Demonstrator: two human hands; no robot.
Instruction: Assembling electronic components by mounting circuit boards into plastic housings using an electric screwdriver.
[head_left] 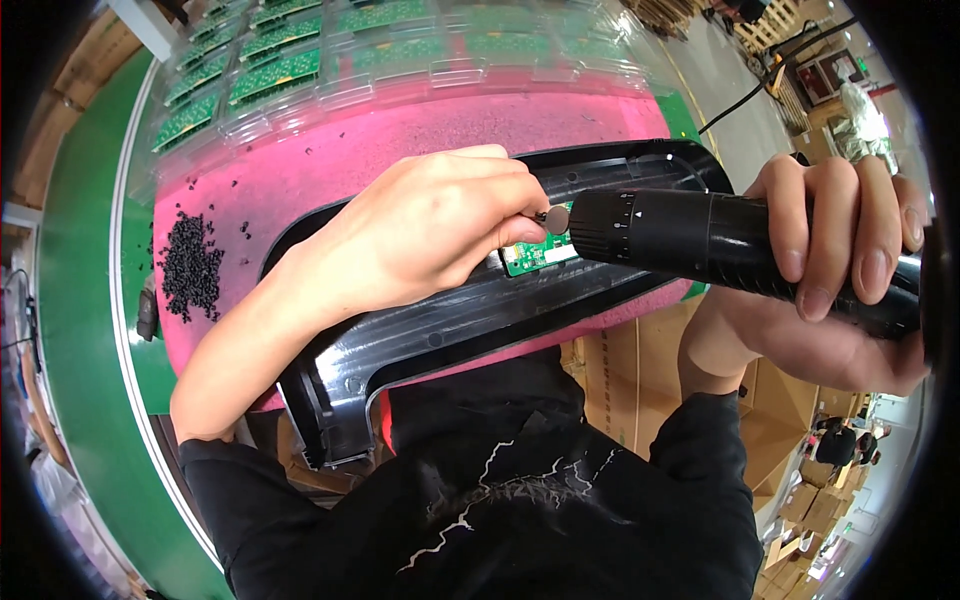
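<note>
Here, right hand [835,235] grips black screwdriver [680,235]; left hand [440,225] pinches small piece [541,216], perhaps screw, over green board [528,262].

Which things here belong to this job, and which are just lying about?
In the job:
- black handheld tool, in right hand
- small round disc, at left hand
- green circuit board
- black plastic casing
- probably: small black pieces, clear trays

Apparently just lying about:
- cardboard boxes
- crumpled plastic

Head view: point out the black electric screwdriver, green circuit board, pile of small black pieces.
Black electric screwdriver [690,236]: head view, on the front part of its barrel.
Green circuit board [525,261]: head view, on its exposed left end.
Pile of small black pieces [191,266]: head view, mid-pile.
</note>
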